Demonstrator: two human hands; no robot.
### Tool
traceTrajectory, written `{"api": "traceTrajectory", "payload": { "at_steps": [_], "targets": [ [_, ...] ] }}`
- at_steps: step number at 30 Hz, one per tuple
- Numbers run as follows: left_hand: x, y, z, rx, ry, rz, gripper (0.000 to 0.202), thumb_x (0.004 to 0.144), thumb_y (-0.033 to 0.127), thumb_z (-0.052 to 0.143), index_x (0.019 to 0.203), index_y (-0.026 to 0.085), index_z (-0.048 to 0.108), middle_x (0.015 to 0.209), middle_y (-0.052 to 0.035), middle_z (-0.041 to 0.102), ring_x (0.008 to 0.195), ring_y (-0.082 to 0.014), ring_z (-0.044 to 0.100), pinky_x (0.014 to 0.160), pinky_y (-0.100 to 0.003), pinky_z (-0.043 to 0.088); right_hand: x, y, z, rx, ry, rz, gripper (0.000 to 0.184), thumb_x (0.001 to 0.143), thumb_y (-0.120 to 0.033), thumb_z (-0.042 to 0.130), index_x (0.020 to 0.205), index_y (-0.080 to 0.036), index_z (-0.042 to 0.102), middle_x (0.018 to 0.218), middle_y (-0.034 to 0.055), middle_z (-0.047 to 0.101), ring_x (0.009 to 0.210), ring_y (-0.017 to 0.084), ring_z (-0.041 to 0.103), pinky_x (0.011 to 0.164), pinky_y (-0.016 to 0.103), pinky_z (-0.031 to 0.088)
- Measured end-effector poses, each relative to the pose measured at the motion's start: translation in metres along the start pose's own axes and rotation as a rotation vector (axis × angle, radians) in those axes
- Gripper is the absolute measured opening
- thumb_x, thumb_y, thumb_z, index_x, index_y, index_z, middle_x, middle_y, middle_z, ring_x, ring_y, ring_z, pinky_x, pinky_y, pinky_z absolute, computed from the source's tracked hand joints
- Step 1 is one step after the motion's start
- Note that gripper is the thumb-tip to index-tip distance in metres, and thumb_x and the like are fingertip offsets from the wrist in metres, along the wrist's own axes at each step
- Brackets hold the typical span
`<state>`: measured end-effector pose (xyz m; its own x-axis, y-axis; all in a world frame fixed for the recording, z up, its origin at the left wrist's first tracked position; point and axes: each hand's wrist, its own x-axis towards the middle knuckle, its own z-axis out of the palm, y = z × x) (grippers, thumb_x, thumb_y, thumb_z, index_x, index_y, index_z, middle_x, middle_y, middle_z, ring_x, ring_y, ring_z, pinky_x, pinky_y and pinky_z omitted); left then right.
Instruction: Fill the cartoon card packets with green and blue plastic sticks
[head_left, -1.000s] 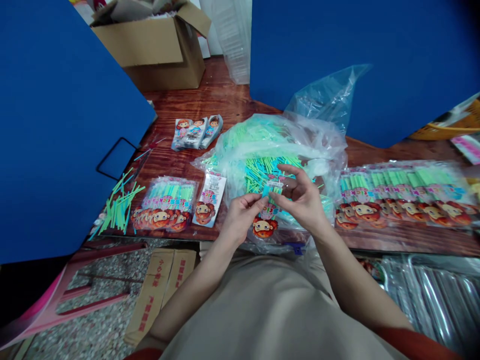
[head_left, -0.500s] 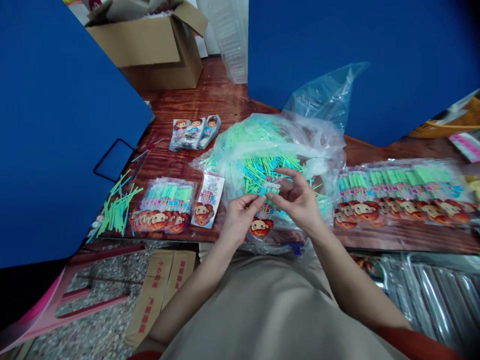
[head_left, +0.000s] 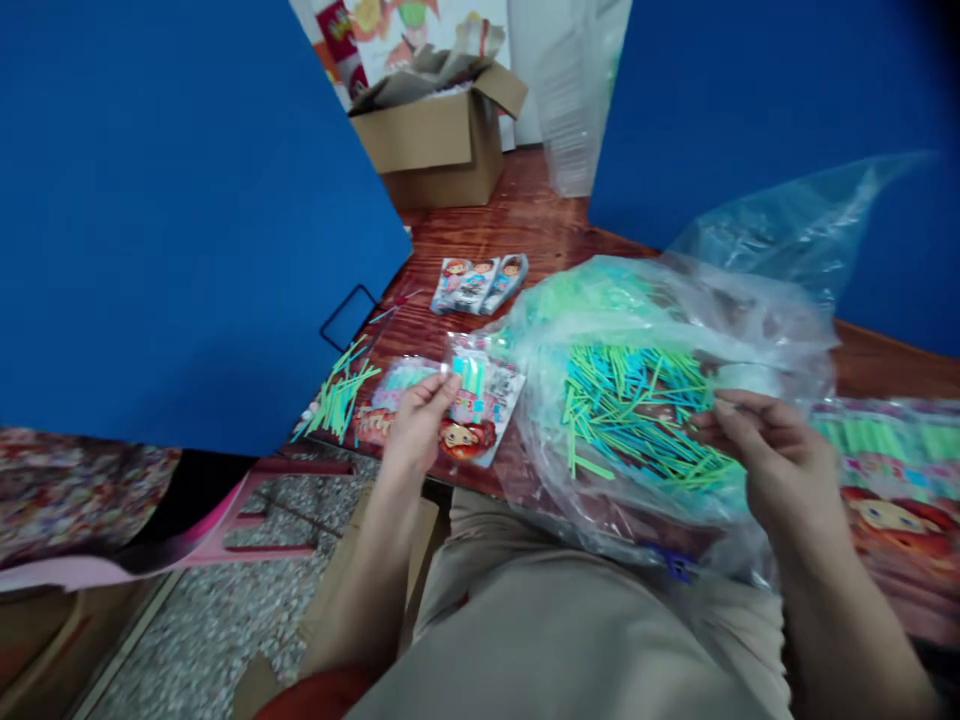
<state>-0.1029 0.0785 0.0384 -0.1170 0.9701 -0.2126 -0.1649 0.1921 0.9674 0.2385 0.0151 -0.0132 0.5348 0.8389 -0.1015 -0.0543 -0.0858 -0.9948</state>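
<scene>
My left hand (head_left: 416, 425) pinches the edge of a clear packet (head_left: 469, 385) with green and blue sticks and a cartoon head inside. The packet hangs over a printed card (head_left: 504, 395) and beside a row of similar packets (head_left: 382, 405), which my hand partly hides. At the right side of a large clear plastic bag (head_left: 540, 400), my right hand (head_left: 787, 455) has its thumb and fingers closed together; whether anything is between them cannot be made out. Many loose thin green and blue sticks (head_left: 637, 410) lie in the bag's opening.
Loose sticks (head_left: 341, 395) lie at the table's left end. Printed cards (head_left: 478, 284) sit behind, with an open cardboard box (head_left: 442, 140) farther back. Blue panels (head_left: 187, 200) flank the table. More packets (head_left: 892, 450) lie at the right, and a pink stool (head_left: 232, 530) stands below left.
My view has turned left. The left hand has carried the packet left, away from the bag to above the card. My right hand has come off the packet and moved right, its fingers closing.
</scene>
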Motion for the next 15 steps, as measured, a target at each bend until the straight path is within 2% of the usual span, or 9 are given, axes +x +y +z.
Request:
{"api": "traceTrajectory", "payload": {
  "at_steps": [4, 5, 7, 9, 11, 13, 15],
  "targets": [
    [0.037, 0.01, -0.071, 0.286, 0.277, 0.245, 0.034, 0.068, 0.046, 0.077, 0.077, 0.015, 0.068, 0.065, 0.0022, 0.06, 0.058, -0.0105, 0.049, 0.06, -0.024, 0.04, -0.002, 0.015, 0.005, -0.108, -0.153, -0.033, 0.031, 0.073, -0.047, 0.078, 0.093, -0.025, 0.07, 0.075, 0.0089, 0.073, 0.066, 0.025, 0.069, 0.064, 0.039, 0.058],
    [0.048, 0.007, -0.084, 0.388, 0.316, 0.264, 0.032, 0.069, 0.045, 0.075, 0.077, 0.014, 0.067, 0.065, 0.0015, 0.06, 0.059, -0.0115, 0.05, 0.061, -0.024, 0.04, -0.003, 0.018, 0.008, -0.144, -0.188, -0.067, 0.032, 0.075, -0.049, 0.076, 0.094, -0.024, 0.069, 0.077, 0.0085, 0.074, 0.069, 0.026, 0.07, 0.065, 0.04, 0.058],
    [0.066, -0.002, -0.101, 0.68, 0.345, 0.198, 0.029, 0.07, 0.041, 0.073, 0.078, 0.013, 0.068, 0.063, 0.0, 0.059, 0.062, -0.015, 0.053, 0.064, -0.027, 0.042, -0.002, 0.025, 0.014, -0.253, -0.247, -0.163, 0.032, 0.079, -0.051, 0.07, 0.097, -0.024, 0.068, 0.084, 0.0081, 0.075, 0.075, 0.027, 0.072, 0.067, 0.041, 0.059],
    [0.075, -0.011, -0.108, 0.985, 0.319, 0.106, 0.031, 0.072, 0.038, 0.071, 0.09, 0.012, 0.07, 0.067, -0.0032, 0.063, 0.068, -0.02, 0.058, 0.068, -0.03, 0.044, 0.0, 0.029, 0.02, -0.41, -0.281, -0.276, 0.03, 0.083, -0.049, 0.065, 0.098, -0.023, 0.068, 0.09, 0.0084, 0.076, 0.078, 0.027, 0.072, 0.071, 0.041, 0.058],
    [0.073, -0.017, -0.107, 1.19, 0.322, 0.089, 0.041, 0.077, 0.037, 0.066, 0.109, 0.012, 0.068, 0.081, -0.0089, 0.069, 0.078, -0.0254, 0.062, 0.075, -0.034, 0.046, 0.003, 0.03, 0.022, -0.559, -0.295, -0.389, 0.027, 0.087, -0.046, 0.062, 0.097, -0.022, 0.069, 0.093, 0.0087, 0.076, 0.079, 0.026, 0.072, 0.073, 0.039, 0.057],
    [0.063, -0.019, -0.098, 1.334, 0.393, 0.183, 0.049, 0.082, 0.036, 0.061, 0.123, 0.01, 0.061, 0.103, -0.0171, 0.069, 0.095, -0.0314, 0.062, 0.084, -0.04, 0.046, 0.004, 0.028, 0.023, -0.651, -0.291, -0.476, 0.024, 0.088, -0.043, 0.059, 0.095, -0.022, 0.07, 0.094, 0.0085, 0.077, 0.078, 0.026, 0.073, 0.073, 0.039, 0.057],
    [0.051, -0.019, -0.083, 1.458, 0.493, 0.331, 0.05, 0.085, 0.036, 0.056, 0.127, 0.007, 0.06, 0.118, -0.0239, 0.061, 0.11, -0.0377, 0.055, 0.093, -0.046, 0.042, 0.006, 0.025, 0.024, -0.688, -0.271, -0.511, 0.023, 0.09, -0.042, 0.058, 0.094, -0.022, 0.07, 0.094, 0.0084, 0.077, 0.078, 0.026, 0.073, 0.072, 0.039, 0.057]
  ]
}}
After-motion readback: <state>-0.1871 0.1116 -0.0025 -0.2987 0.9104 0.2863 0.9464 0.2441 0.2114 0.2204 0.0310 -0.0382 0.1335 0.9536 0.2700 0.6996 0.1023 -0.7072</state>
